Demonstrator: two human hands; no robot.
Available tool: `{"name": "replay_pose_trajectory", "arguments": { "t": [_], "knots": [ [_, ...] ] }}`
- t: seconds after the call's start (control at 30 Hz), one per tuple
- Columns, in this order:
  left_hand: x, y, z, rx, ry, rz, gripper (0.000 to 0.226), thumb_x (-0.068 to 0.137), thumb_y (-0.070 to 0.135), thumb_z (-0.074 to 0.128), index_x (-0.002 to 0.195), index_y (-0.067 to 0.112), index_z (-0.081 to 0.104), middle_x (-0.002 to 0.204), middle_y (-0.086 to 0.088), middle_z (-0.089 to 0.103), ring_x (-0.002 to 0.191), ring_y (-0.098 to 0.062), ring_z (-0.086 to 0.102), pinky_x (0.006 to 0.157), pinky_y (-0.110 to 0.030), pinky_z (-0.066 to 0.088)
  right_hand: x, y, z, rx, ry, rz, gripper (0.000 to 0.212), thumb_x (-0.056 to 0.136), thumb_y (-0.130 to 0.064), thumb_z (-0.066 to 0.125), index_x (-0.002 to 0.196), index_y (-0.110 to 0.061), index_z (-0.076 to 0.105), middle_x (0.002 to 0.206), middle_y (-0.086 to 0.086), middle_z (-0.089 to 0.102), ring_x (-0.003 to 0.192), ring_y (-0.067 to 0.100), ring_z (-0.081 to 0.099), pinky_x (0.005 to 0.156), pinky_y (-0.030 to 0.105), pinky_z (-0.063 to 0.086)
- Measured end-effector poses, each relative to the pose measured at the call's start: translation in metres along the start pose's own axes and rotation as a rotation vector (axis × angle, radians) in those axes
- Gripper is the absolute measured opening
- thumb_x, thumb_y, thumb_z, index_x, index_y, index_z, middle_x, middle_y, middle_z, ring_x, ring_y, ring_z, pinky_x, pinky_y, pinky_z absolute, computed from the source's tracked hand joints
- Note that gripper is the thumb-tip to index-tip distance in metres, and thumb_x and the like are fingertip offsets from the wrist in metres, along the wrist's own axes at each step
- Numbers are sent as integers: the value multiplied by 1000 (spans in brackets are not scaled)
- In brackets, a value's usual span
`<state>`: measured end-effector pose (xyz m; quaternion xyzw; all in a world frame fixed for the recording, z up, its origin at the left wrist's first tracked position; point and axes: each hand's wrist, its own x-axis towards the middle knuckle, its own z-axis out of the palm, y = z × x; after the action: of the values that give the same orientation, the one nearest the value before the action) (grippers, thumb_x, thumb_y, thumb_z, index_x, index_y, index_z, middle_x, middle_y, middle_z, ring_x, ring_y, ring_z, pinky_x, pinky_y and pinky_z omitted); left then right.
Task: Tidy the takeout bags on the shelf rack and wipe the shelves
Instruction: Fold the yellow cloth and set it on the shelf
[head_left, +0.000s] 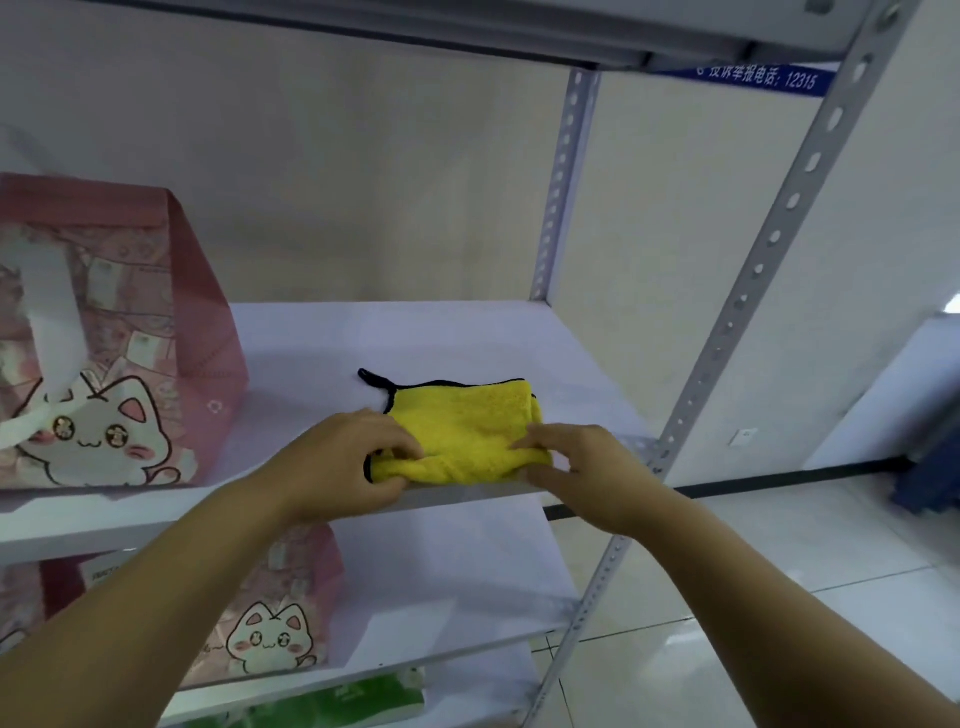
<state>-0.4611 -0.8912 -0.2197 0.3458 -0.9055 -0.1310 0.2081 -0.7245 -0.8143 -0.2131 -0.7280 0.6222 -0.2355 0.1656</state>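
Upper bag (104, 332): pink with a cat print. Stands upright at the left end of the shelf (441, 338). Its left part is cut off by the frame.
Lower bag (280, 618): same pink cat print. Stands on the lower shelf (457, 582), partly hidden behind the left forearm.
Green bag (337, 701): one level further down. Only its top shows.
Left hand (343, 462): the forearm enters from bottom left and rises to the shelf front. The fingers are curled, and thumb and fingers pinch the cloth's near left edge, which is bunched there.
Cloth (467, 426): yellow, black-edged and folded. Lies on the shelf at its front edge, right of centre, between the two hands. A black loop points back and left.
Right hand (576, 467): the forearm enters from bottom right, palm down, fingers pointing left. The forefinger lies on the cloth's near right corner with the thumb below it at the shelf lip, gripping that corner.
Edges: the cloth's near fold is level with the front lip. Both hands partly overhang the lip.
Open room: bare shelf surface lies between the upper bag and the cloth, and behind the cloth to the wall. A narrow strip remains right of the cloth.
Rear post (561, 182): perforated, at the back right corner.
Front post (769, 260): perforated, just right of the right hand.
Sign (758, 78): blue with white characters and the number 12315, at top right.
Floor (779, 545): pale tiles, right of the rack.
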Motion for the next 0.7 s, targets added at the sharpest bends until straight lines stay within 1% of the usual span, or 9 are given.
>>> {"name": "replay_pose_trajectory", "arguments": {
  "t": [0.03,0.07,0.17,0.23,0.33,0.43,0.53,0.6,0.7],
  "knots": [
    [0,2,-4,-65,30,-35,26,71,29,65,97,30,70,91,24,62,88,2,56,75,-16,43,-1,0,-4,86,-4,20,3,88,-27,61,89,-25,62,80,0,62,69,14,55,64,32,45],
    [2,4,-7,-149,61,-70,26,70,31,62,95,33,69,89,25,64,89,2,58,74,-14,45,-1,1,-7,171,1,40,7,89,-27,60,82,-23,59,72,2,56,62,15,49,60,31,40],
    [12,6,-13,-330,143,-115,21,78,27,62,90,44,65,90,20,68,85,-1,62,70,-12,47,7,2,-16,316,62,83,19,91,-27,56,83,-10,58,74,11,53,69,20,49,65,36,41],
    [23,4,-13,-338,200,-148,25,84,26,65,92,49,61,90,16,66,82,-5,62,73,-19,49,18,3,-18,319,113,120,20,92,-30,54,83,-13,58,72,5,55,70,19,52,67,39,46],
    [42,-2,-11,-302,221,-245,24,82,33,67,96,49,56,94,17,60,82,-11,61,75,-23,46,40,7,-19,291,181,212,17,91,-33,54,85,-17,60,73,2,58,67,19,57,58,34,51],
    [58,-12,-7,-290,228,-326,20,79,36,70,94,42,58,92,17,59,78,-3,56,67,-18,42,62,13,-18,240,207,257,18,90,-32,57,81,-16,60,71,1,56,62,20,58,48,28,50],
    [69,-18,0,-246,218,-358,16,76,31,74,87,33,63,88,12,60,74,1,53,65,-16,40,79,18,-11,63,143,321,23,90,-37,58,87,-15,64,82,2,61,73,19,56,61,24,42],
    [73,-20,6,-187,150,-359,13,76,29,74,87,28,66,90,7,62,74,-5,55,68,-21,43,84,23,-6,-46,91,350,26,89,-37,59,89,-12,65,90,6,64,82,20,54,68,25,39],
    [73,-21,8,-133,117,-345,4,79,29,71,80,27,67,89,3,63,82,-15,57,78,-31,46,80,24,-3,-18,137,354,23,87,-34,63,101,-16,63,100,3,60,86,16,50,73,24,38]
  ]
}}
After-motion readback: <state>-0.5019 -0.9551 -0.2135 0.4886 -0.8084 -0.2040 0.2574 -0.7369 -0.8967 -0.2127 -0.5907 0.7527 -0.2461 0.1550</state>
